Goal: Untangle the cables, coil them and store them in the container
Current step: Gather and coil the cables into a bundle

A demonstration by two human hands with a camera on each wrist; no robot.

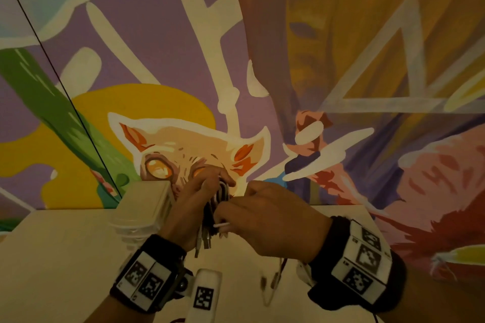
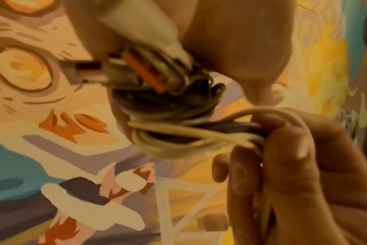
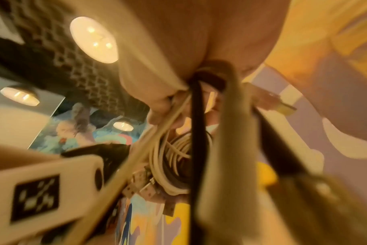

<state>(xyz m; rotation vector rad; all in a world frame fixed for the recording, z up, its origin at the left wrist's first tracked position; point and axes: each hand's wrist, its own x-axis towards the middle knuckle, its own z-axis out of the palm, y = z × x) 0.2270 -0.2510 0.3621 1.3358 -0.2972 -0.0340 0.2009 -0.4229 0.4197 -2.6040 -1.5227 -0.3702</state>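
Note:
A bundle of white and black cables (image 1: 219, 196) is held up above the white table (image 1: 65, 257), between both hands. My left hand (image 1: 194, 202) grips the coiled part, and several USB plugs (image 1: 204, 241) hang below it. My right hand (image 1: 262, 217) pinches loose strands just right of the coil. In the left wrist view the coil (image 2: 168, 132) sits under the left hand's fingers (image 2: 230, 41), with an orange-tongued plug (image 2: 144, 71) sticking out. The right hand (image 2: 293, 165) pinches white and black strands there. The right wrist view shows a black strand (image 3: 197, 124) crossing the coil (image 3: 174, 165).
A translucent plastic container (image 1: 147, 204) stands on the table just left of my left hand, against the painted wall. Another thin cable (image 1: 274, 280) lies on the table under my right wrist. The table's left part is bare.

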